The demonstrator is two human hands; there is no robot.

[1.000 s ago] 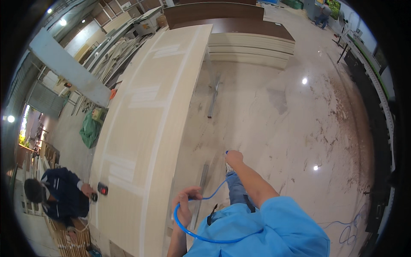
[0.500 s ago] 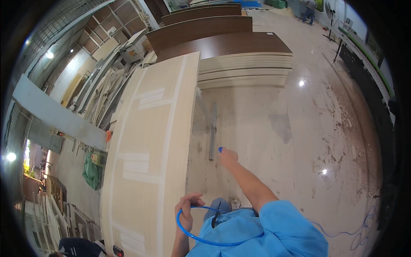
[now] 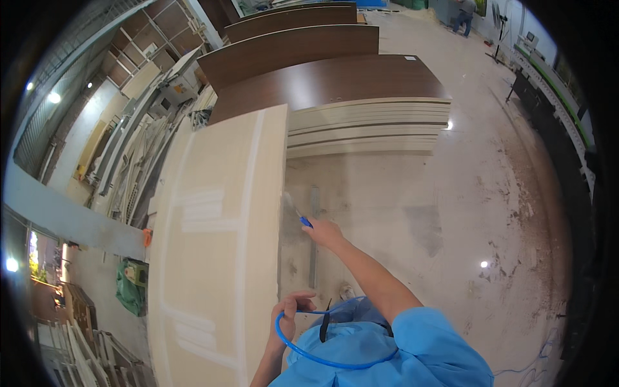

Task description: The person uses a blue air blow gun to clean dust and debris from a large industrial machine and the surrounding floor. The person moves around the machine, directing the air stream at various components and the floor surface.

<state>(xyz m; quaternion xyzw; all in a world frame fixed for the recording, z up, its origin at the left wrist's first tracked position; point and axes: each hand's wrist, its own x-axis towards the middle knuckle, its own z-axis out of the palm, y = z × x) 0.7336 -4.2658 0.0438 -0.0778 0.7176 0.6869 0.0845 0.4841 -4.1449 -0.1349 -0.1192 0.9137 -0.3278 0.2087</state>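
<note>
My right hand point(image 3: 325, 233) is stretched forward and grips a small blue-handled air nozzle point(image 3: 300, 217), its tip pointing at the right edge of a long pale wooden door panel point(image 3: 219, 245). A puff of dust shows at the tip. My left hand point(image 3: 290, 316) is close to my body and holds a loop of blue air hose point(image 3: 322, 355) that curves across my blue shirt. The panel lies flat to my left and runs away from me.
Stacks of dark brown boards point(image 3: 335, 77) on pale boards point(image 3: 367, 126) stand ahead. A metal strip point(image 3: 314, 238) lies on the dusty floor. Racks of panels point(image 3: 122, 155) line the left. A person point(image 3: 463, 14) stands far back right.
The view has advanced along the panel toward the brown stacks. My right hand has reached further forward with the nozzle. The person by the panel's near left is out of view.
</note>
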